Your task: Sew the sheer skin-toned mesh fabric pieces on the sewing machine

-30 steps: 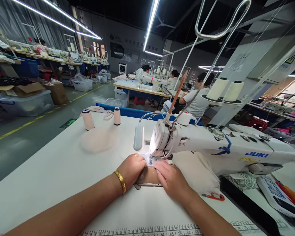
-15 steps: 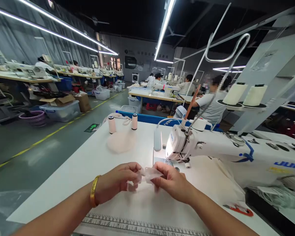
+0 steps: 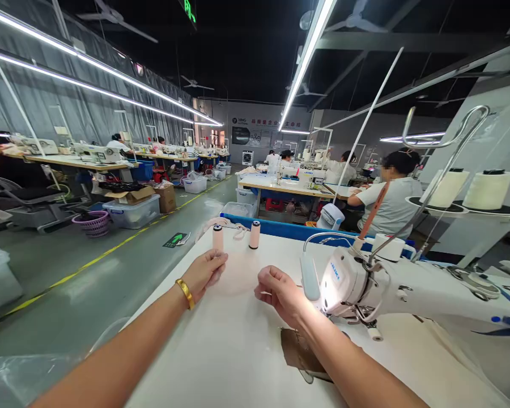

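My left hand (image 3: 206, 275), with a gold bangle at the wrist, has thumb and fingers pinched at the left side of a pale, sheer piece of fabric (image 3: 238, 275). It appears to hold that fabric, though the edge is faint against the white table (image 3: 187, 357). To the right, my right hand (image 3: 278, 292) is closed with its fingers curled; whatever it may pinch does not show. Just behind the fabric stand two pale pink thread spools, a left one (image 3: 218, 238) and a right one (image 3: 254, 236). A white sewing machine (image 3: 344, 277) with its lamp lit stands right of my hands.
Beside my right forearm lies a shiny brownish plate (image 3: 300, 351) in the tabletop. Pale cloth (image 3: 412, 345) lies under the machine arm. Cream thread cones (image 3: 488, 190) stand on a rack at right. Beyond the table, a person in a white shirt (image 3: 397, 198) sits working.
My hands have moved apart and farther from me, away from the machine's needle area toward the spools. The view has tilted up and turned left; the ruler strip and orange-handled tool have left it.
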The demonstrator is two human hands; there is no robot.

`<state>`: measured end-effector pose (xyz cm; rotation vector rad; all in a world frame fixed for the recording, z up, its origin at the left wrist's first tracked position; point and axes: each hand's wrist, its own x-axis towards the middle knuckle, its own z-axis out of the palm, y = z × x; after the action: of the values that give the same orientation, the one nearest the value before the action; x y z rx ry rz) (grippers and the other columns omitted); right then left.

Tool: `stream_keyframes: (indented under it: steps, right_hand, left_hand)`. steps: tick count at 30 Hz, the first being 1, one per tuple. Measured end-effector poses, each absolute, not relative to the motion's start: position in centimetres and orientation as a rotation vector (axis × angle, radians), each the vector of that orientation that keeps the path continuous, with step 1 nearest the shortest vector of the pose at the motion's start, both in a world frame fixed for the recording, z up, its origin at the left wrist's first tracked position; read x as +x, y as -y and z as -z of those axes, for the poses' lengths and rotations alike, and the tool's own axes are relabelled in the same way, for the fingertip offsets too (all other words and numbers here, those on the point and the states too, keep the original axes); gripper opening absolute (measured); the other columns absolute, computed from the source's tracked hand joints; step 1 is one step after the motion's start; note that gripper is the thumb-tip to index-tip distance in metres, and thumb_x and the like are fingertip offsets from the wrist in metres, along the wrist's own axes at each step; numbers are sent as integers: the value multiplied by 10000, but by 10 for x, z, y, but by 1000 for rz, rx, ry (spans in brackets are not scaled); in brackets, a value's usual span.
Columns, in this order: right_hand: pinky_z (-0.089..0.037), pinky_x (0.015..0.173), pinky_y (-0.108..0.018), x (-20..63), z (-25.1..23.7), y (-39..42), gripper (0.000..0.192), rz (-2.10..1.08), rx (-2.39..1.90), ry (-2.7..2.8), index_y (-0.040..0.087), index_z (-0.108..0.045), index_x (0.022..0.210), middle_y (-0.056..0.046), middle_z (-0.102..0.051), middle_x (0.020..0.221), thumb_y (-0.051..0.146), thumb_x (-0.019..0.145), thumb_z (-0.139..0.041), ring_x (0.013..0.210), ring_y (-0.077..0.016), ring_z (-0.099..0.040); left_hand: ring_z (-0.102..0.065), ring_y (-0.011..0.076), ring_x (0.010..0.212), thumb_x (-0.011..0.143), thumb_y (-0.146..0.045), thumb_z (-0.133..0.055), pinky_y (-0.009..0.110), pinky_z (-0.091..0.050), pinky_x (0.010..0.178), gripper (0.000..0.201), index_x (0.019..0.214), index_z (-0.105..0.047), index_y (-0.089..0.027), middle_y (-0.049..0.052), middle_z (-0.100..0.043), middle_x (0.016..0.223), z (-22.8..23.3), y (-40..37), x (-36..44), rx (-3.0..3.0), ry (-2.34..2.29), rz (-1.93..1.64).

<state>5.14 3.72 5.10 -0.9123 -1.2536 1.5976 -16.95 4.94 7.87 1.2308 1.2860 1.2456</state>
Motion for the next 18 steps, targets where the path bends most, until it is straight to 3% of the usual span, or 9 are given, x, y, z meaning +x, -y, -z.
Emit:
stream_keyframes:
  steps: [3, 7, 10, 12, 14, 16, 18]
  right_hand:
    - [-501, 662, -274, 31, -45, -70, 291, -1458, -994, 1220, 216, -540, 831, 48, -528, 766, 450, 788, -708, 625, -108, -578]
    - [-496, 579, -257, 16, -35, -109, 207, -1282, -1171, 1246, 191, -608, 961, 39, -580, 827, 392, 943, -654, 563, -90, -566]
    - [-601, 742, -339, 14, -30, -127, 267, -1210, -1310, 1297, 159, -645, 1177, -53, -679, 1086, 374, 1019, -645, 842, -172, -688]
    - [-607, 875, -417, 14, -27, -134, 328, -1173, -1385, 1339, 165, -628, 1284, -93, -662, 1252, 367, 1027, -650, 1035, -224, -686]
    - [-596, 919, -446, 14, -24, -138, 339, -1128, -1449, 1382, 176, -624, 1306, -99, -647, 1300, 365, 1025, -651, 1087, -241, -677]
    - [-593, 925, -449, 13, -21, -141, 337, -1075, -1500, 1421, 177, -625, 1303, -99, -646, 1302, 365, 1025, -651, 1092, -243, -675]
    - [-591, 930, -452, 13, -18, -142, 336, -1027, -1532, 1457, 177, -626, 1302, -99, -645, 1304, 365, 1024, -652, 1096, -244, -674]
  left_hand:
    - [-392, 64, 441, 732, -597, -764, 182, -275, 440, 467, 804, -522, -204, -81, -525, 565, -69, -73, -178, 1210, -1387, -1253]
    - [-548, 94, 553, 959, -461, -645, 211, -451, 529, 313, 889, -602, -158, -27, -626, 710, -52, -90, -188, 1234, -1572, -1247]
    - [-669, 147, 781, 1020, -400, -618, 307, -589, 710, 273, 1088, -657, -139, 36, -694, 972, -42, -98, -194, 1284, -1713, -1214]
    - [-695, 196, 942, 1014, -393, -636, 382, -615, 823, 305, 1193, -652, -147, 70, -693, 1133, -37, -102, -198, 1335, -1794, -1179]
    - [-690, 225, 1028, 1010, -390, -642, 419, -611, 883, 328, 1239, -644, -156, 85, -679, 1216, -33, -107, -200, 1392, -1874, -1146]
    - [-687, 218, 1017, 1010, -394, -640, 415, -605, 885, 315, 1218, -652, -158, 80, -683, 1200, -30, -112, -201, 1447, -1959, -1120]
    - [-686, 211, 911, 1006, -395, -625, 409, -594, 844, 271, 1115, -678, -153, 64, -707, 1053, -29, -114, -202, 1500, -2043, -1111]
